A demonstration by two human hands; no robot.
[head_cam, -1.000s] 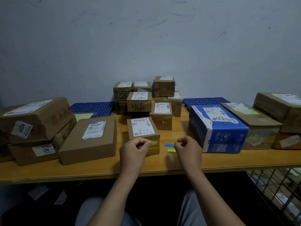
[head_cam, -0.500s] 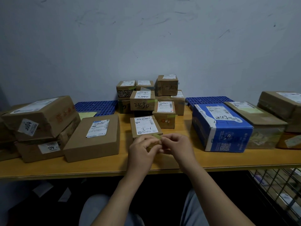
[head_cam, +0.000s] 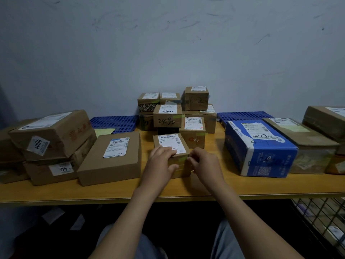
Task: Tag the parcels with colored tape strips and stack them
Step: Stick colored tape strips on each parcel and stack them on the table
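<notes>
A small brown parcel with a white label marked "1" sits at the middle of the wooden table. My left hand grips its near left corner, with fingers over the top and the thumb on the front face. A green tape strip lies along the parcel's near top edge. My right hand is at the near right corner, and its curled fingertips pinch the strip's right end. The loose strips seen earlier on the table are hidden behind my right hand.
A flat brown box lies left of the parcel, with stacked boxes beyond it. A blue carton and more boxes stand to the right. Small tagged parcels pile at the back between blue perforated trays. A wire basket sits low on the right.
My left hand carried the green strip to the small parcel, and my right hand came over from the loose strips. Both hands now sit on the parcel's near edge with the strip laid there.
</notes>
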